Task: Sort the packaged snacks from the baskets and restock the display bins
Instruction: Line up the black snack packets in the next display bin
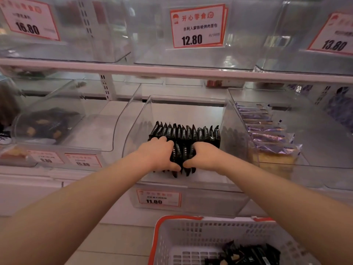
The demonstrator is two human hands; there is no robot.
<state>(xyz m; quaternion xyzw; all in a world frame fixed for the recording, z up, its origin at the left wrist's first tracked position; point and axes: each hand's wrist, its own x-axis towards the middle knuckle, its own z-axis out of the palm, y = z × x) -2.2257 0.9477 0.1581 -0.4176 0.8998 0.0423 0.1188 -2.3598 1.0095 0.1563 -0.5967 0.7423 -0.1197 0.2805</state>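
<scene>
Inside the clear middle display bin (pixel 137 119) a row of black snack packets (pixel 191 133) stands upright. In front of that row, my left hand (pixel 158 153) and my right hand (pixel 204 155) squeeze a bundle of black packets (pixel 183 153) between them, fingers curled over its top and thumbs underneath. The bundle sits low at the bin's front. Below, a white basket with an orange rim (pixel 183 232) holds more black packets (pixel 254 253) in its right corner.
A bin of purple packaged cakes (pixel 267 136) stands to the right, a bin with dark packets (pixel 45 125) to the left. Price tags read 11.80 (pixel 158 197) and 12.80 (pixel 196 25). Clear upper bins sit on the shelf rail (pixel 172 71) above.
</scene>
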